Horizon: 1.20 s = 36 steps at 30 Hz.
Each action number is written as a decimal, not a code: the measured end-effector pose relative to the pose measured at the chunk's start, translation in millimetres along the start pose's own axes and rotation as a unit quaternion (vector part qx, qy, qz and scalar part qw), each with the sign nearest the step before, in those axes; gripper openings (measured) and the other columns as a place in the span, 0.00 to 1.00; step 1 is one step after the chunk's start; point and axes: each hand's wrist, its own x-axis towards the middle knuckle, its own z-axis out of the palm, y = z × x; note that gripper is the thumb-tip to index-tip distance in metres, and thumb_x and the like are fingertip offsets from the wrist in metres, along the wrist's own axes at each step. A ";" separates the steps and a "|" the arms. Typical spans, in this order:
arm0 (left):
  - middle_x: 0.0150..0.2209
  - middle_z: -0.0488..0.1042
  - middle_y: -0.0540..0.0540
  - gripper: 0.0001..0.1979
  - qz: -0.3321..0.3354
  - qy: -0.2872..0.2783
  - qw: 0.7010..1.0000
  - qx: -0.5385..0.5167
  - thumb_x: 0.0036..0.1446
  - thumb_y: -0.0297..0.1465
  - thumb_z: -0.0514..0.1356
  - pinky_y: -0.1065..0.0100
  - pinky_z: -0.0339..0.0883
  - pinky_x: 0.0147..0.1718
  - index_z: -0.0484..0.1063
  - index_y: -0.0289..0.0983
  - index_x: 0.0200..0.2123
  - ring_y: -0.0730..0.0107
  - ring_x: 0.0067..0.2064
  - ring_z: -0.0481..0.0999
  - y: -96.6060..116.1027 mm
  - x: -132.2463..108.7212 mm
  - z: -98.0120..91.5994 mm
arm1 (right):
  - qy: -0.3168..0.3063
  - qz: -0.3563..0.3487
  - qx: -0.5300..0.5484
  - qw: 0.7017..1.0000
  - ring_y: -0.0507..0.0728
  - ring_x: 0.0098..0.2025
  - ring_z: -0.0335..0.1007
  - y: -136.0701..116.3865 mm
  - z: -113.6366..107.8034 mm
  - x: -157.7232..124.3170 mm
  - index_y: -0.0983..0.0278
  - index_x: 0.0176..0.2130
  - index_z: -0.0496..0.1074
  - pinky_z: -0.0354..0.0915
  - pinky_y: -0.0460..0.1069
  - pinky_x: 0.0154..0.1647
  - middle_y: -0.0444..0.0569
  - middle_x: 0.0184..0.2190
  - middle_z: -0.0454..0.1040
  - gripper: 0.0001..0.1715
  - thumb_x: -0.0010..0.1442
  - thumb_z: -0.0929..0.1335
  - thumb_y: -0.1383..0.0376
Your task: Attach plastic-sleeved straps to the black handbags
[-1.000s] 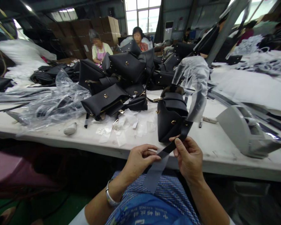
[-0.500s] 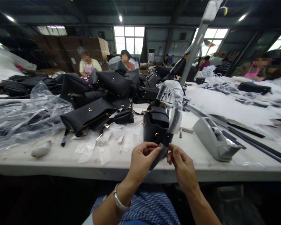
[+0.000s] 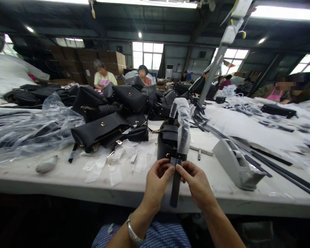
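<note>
A black handbag stands upright near the table's front edge, its raised handle wrapped in clear and white plastic. From its near side a black strap hangs down over the table edge. My left hand pinches the left side of the strap just below the bag's gold stud. On the right side, my right hand holds the same strap between thumb and fingers. Both thumbs point inward and nearly meet over it.
Black bags are heaped behind and to the left, beside clear plastic. Scraps of white film lie in front. A grey tape dispenser stands right, near long black strips. A metal pole rises behind. Other people sit farther back.
The strap has swung from a slant to nearly straight down, and the wrapped handle has shifted left. My right hand has moved in and closed on the strap. The view has tilted up slightly.
</note>
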 end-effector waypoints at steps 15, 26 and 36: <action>0.34 0.77 0.45 0.06 0.232 0.021 0.938 0.256 0.62 0.31 0.61 0.70 0.73 0.36 0.79 0.38 0.38 0.68 0.35 0.77 -13.7 -15.5 8.0 | 0.110 -0.027 0.089 0.989 0.48 0.21 0.59 11.0 3.8 -8.8 0.64 0.27 0.73 0.60 0.44 0.24 0.40 0.18 0.66 0.16 0.52 0.77 0.57; 0.37 0.79 0.41 0.14 0.371 -0.135 0.818 0.418 0.66 0.28 0.54 0.68 0.77 0.40 0.77 0.39 0.49 0.65 0.38 0.80 -3.0 -15.0 -6.4 | 0.049 -0.016 0.046 0.998 0.51 0.26 0.68 -1.8 -3.5 -16.0 0.65 0.29 0.75 0.67 0.46 0.29 0.45 0.23 0.73 0.16 0.54 0.76 0.54; 0.31 0.79 0.45 0.19 0.048 -0.027 0.977 0.207 0.66 0.42 0.54 0.72 0.71 0.28 0.77 0.35 0.43 0.71 0.28 0.76 14.6 -19.5 -24.0 | 0.060 0.015 0.120 0.991 0.49 0.21 0.65 -0.2 4.1 -10.2 0.66 0.30 0.79 0.66 0.45 0.25 0.42 0.18 0.71 0.16 0.50 0.78 0.56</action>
